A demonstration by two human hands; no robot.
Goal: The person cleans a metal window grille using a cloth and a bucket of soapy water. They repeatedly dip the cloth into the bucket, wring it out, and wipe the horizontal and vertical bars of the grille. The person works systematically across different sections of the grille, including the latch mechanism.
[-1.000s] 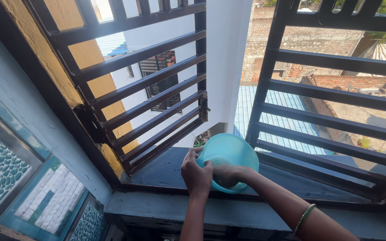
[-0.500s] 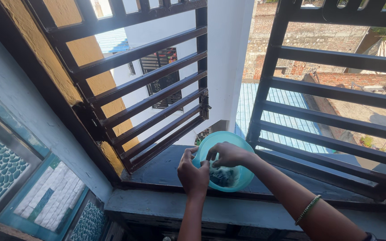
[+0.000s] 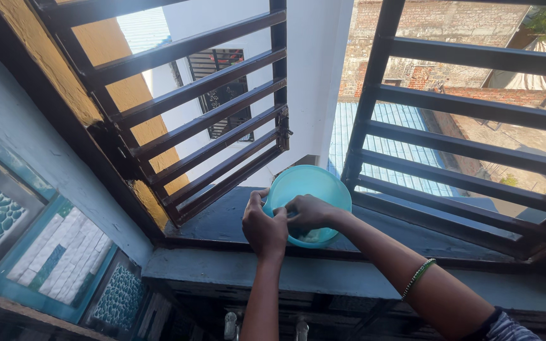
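Your left hand (image 3: 263, 228) curls around the near rim of the turquoise plastic bowl (image 3: 308, 189) on the window sill (image 3: 222, 221); your right hand (image 3: 308, 213) reaches inside it, fingers bent, their hold hidden.

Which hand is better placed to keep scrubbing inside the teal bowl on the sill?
Right, most likely. The right hand already reaches inside the teal bowl, while the left hand grips the bowl's near rim, steadying it tilted on the window sill.

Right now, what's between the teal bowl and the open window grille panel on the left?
Head view: only bare dark window sill between the teal bowl and the open grille panel. Nothing rests on that stretch.
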